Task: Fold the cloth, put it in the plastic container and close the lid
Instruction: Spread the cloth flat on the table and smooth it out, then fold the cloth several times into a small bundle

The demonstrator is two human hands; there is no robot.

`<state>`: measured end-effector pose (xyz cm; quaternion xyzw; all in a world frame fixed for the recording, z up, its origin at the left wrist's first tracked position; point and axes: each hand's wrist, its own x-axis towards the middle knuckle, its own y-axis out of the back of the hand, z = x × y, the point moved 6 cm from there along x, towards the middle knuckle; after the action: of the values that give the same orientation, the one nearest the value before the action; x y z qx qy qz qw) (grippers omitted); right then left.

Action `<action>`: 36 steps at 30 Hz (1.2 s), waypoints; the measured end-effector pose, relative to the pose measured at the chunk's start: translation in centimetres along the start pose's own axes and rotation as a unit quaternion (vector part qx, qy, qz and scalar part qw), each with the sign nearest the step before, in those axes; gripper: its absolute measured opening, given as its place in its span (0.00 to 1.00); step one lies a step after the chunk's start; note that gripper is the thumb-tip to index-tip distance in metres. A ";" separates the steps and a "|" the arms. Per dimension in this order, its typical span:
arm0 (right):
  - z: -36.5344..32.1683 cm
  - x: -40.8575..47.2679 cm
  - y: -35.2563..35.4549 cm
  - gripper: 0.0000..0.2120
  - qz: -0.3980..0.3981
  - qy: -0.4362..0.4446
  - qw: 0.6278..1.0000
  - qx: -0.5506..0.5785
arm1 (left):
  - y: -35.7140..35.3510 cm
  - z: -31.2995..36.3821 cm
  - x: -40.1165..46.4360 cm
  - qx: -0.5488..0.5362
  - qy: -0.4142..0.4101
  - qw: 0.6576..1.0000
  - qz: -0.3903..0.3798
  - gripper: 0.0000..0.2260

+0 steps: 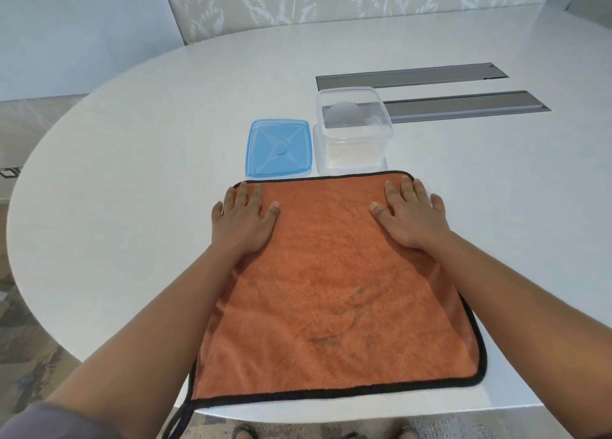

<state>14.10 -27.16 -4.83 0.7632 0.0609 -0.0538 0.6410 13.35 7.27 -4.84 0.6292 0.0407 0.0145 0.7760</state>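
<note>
An orange cloth (pixel 331 283) with a black hem lies spread flat on the white table, its near edge at the table's front. My left hand (pixel 243 223) rests palm down on the cloth's far left corner, fingers spread. My right hand (pixel 410 218) lies flat on the far right corner, fingers apart. Neither hand grips anything. Just beyond the cloth stands a clear plastic container (pixel 353 130), uncovered and upright. Its blue lid (pixel 279 148) lies flat on the table to the container's left.
The white oval table (pixel 149 160) extends left and far beyond the cloth. Two grey recessed slots (pixel 463 105) run across the table behind the container. A black loop hangs off the cloth's near left corner (pixel 177 418) over the table edge.
</note>
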 end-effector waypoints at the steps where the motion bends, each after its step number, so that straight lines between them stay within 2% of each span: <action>1: 0.0 0.0 0.1 0.39 0.017 -0.004 1.000 0.011 | 0.1 0.0 0.0 -0.007 0.002 1.000 0.002 0.36; 4: 0.5 0.7 1.5 0.30 0.086 -0.033 0.993 0.069 | 1.2 -0.2 0.7 -0.056 0.027 0.997 0.033 0.27; 6: 1.1 1.3 2.9 0.19 0.130 -0.055 0.985 0.103 | 2.4 -0.8 1.5 -0.106 0.052 0.991 0.065 0.20; 8: 1.5 1.8 3.8 0.10 0.136 -0.066 0.982 0.116 | 3.5 -1.6 2.4 -0.165 0.070 0.980 0.090 0.16; 10: 1.5 2.3 4.0 0.08 0.118 -0.069 0.984 0.112 | 4.2 -2.4 3.1 -0.208 0.084 0.970 0.090 0.17; 13: 1.7 2.9 3.7 0.09 0.104 -0.083 0.979 0.156 | 4.5 -3.3 3.6 -0.214 0.106 0.969 0.064 0.19; 17: 2.4 3.0 3.7 0.20 0.086 -0.116 0.944 0.298 | 4.6 -2.9 3.8 -0.186 0.105 0.976 0.050 0.16; 22: 2.9 3.0 3.9 0.12 0.045 -0.123 0.914 0.384 | 5.1 -1.7 3.1 -0.159 0.107 0.980 0.054 0.11; 24: 3.3 2.5 4.3 0.10 0.040 -0.128 0.892 0.431 | 5.5 -1.8 2.5 -0.177 0.107 0.976 0.070 0.09; 27: 3.4 2.2 4.6 0.12 0.026 -0.131 0.861 0.491 | 5.6 -2.2 2.0 -0.247 0.116 0.960 0.062 0.09; 30: 3.4 1.4 5.0 0.12 0.019 -0.117 0.865 0.488 | 5.7 -2.2 1.5 -0.358 0.131 0.924 0.042 0.08; 32: 3.2 0.8 5.4 0.17 0.007 -0.095 0.865 0.492 | 5.8 -2.1 1.2 -0.404 0.127 0.906 0.012 0.07; 34: 2.8 0.2 5.8 0.23 -0.024 -0.050 0.878 0.476 | 6.0 -2.0 0.8 -0.385 0.100 0.917 -0.041 0.07; 36: 2.5 -0.5 6.2 0.22 -0.069 0.008 0.908 0.414 | 6.1 -1.9 0.3 -0.347 0.067 0.929 -0.113 0.07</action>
<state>14.56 -30.66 0.89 0.9543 0.0905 -0.1120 0.2619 13.62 10.39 0.76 0.3092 0.1561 -0.0182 0.9379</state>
